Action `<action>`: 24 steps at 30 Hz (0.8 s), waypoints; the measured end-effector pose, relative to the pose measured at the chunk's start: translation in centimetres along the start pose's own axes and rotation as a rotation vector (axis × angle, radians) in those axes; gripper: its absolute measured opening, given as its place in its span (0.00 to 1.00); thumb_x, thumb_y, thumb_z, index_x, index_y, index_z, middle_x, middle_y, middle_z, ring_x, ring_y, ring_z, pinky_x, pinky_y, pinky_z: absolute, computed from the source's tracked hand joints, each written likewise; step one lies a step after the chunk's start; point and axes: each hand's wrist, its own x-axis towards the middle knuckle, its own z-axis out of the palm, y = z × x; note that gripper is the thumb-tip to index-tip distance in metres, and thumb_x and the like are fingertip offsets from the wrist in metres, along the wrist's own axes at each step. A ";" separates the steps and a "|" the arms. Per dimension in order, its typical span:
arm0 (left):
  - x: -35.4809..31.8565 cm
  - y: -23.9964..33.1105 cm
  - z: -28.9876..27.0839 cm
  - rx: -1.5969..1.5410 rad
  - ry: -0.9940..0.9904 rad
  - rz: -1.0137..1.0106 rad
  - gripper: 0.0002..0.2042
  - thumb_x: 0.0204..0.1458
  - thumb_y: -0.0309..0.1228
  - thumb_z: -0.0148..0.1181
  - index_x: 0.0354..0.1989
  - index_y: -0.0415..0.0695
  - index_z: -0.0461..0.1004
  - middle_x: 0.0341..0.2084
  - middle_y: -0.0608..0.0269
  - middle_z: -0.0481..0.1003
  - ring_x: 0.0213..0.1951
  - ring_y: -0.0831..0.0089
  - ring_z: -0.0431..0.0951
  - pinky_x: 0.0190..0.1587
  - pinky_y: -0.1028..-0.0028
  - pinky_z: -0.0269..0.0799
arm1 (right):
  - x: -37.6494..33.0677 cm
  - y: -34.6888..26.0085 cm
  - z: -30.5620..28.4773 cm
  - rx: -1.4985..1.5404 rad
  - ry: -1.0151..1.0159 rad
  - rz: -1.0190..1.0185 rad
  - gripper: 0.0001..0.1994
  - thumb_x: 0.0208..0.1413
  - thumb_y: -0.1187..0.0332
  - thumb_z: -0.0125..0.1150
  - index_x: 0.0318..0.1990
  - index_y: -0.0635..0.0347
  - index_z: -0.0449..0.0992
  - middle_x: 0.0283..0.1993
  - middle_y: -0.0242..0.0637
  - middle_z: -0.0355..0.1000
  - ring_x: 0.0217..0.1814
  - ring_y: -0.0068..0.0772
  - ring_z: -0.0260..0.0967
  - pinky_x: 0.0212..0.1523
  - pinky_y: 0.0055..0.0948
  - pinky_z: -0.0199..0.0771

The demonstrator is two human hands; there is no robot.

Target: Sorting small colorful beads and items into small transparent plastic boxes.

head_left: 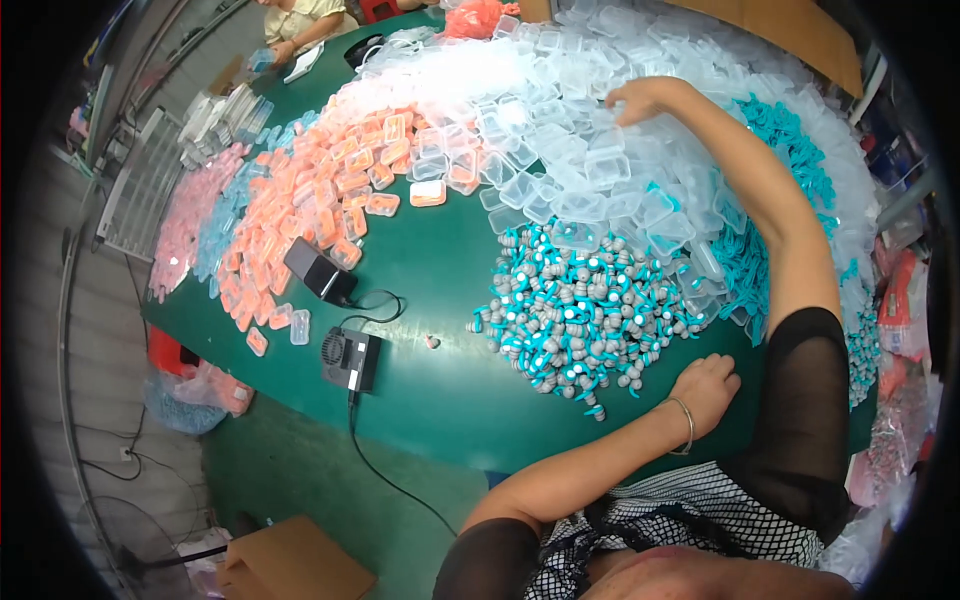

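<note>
My right hand is stretched out over a heap of clear plastic boxes, fingers bent downward and a little apart, with nothing visible in them. My left hand, with a bracelet at the wrist, rests on the green table near its front edge. Its fingers are curled in, and whatever they may hold is hidden. Just beyond the left hand lies a pile of small grey ribbed pieces with turquoise straps. A mound of loose turquoise strips sits under and beside my right forearm.
Orange-filled clear boxes cover the table's left, beside blue pieces and pink pieces. A black box and a corded device with a fan grille stand nearby. Another person sits at the far left.
</note>
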 end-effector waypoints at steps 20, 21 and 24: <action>-1.2 -3.5 6.6 0.002 0.194 -0.010 0.09 0.48 0.29 0.52 0.33 0.46 0.79 0.36 0.58 0.73 0.43 0.62 0.70 0.44 0.65 0.65 | 9.6 -20.4 -5.6 -0.021 0.655 -0.362 0.34 0.48 0.39 0.60 0.64 0.31 0.64 0.70 0.34 0.55 0.70 0.49 0.53 0.60 0.69 0.54; -1.1 -4.0 6.3 0.028 0.161 -0.024 0.09 0.48 0.29 0.52 0.32 0.46 0.79 0.36 0.58 0.73 0.43 0.62 0.71 0.44 0.65 0.65 | 10.5 -21.5 -5.3 -0.013 0.654 -0.323 0.34 0.49 0.37 0.57 0.64 0.30 0.63 0.71 0.33 0.53 0.70 0.50 0.51 0.61 0.70 0.51; -1.0 -5.1 5.3 0.094 0.060 -0.059 0.08 0.47 0.29 0.52 0.32 0.46 0.79 0.35 0.58 0.73 0.42 0.62 0.71 0.44 0.65 0.65 | 12.1 -21.8 -5.2 0.001 0.584 -0.229 0.34 0.50 0.34 0.52 0.65 0.31 0.62 0.72 0.30 0.50 0.71 0.52 0.50 0.61 0.71 0.50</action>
